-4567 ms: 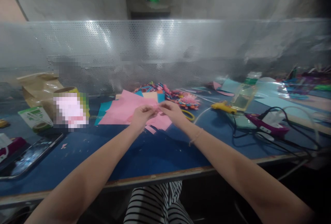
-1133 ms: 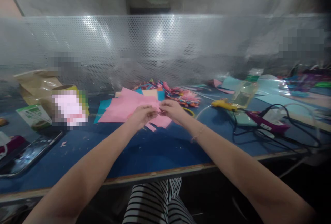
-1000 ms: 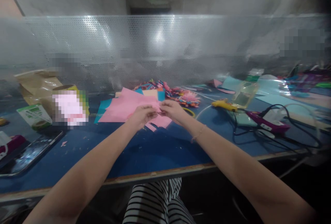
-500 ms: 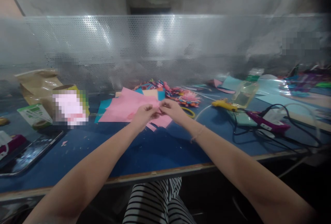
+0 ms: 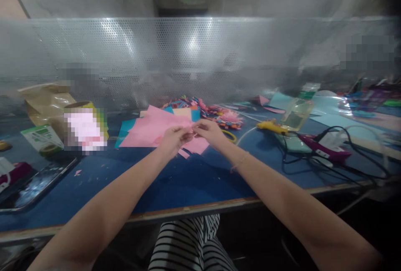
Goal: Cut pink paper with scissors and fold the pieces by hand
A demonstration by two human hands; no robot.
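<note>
"How did your hands stand?"

"Both closed at the tips. My left hand (image 5: 173,139) and right hand (image 5: 211,132) met over one small pink piece (image 5: 193,130), pinched between fingertips above the pink sheets (image 5: 144,131), mid-desk (image 5: 200,183). Fingers hid most of its shape. Whether it touched the sheets, I couldn't tell."

"What could have gone wrong from there?"

"A tear or crease, I judged: it looked like thin paper, and uneven pulling would have done it. A slip, too, if one pinch loosened. Dropped, it could have been lost, pink on pink. And the black cord (image 5: 284,150), looped near my right forearm (image 5: 275,191), might have caught on a wide swing."

"Counts?"

"Pink piece, one. Loose pink strips (image 5: 184,153) at the near edge of the sheets, two, by my reading. Yellow glue gun (image 5: 272,127), one; bottle (image 5: 297,110) just behind it, one. Power strips (image 5: 327,150), two, one at each side. Phone (image 5: 39,185), one, at left. Small box (image 5: 42,139), one; paper bag (image 5: 46,100), one, behind the box. Sheets overlapped; several, not countable. Paper flowers (image 5: 230,118) lay heaped; no number taken."
</note>
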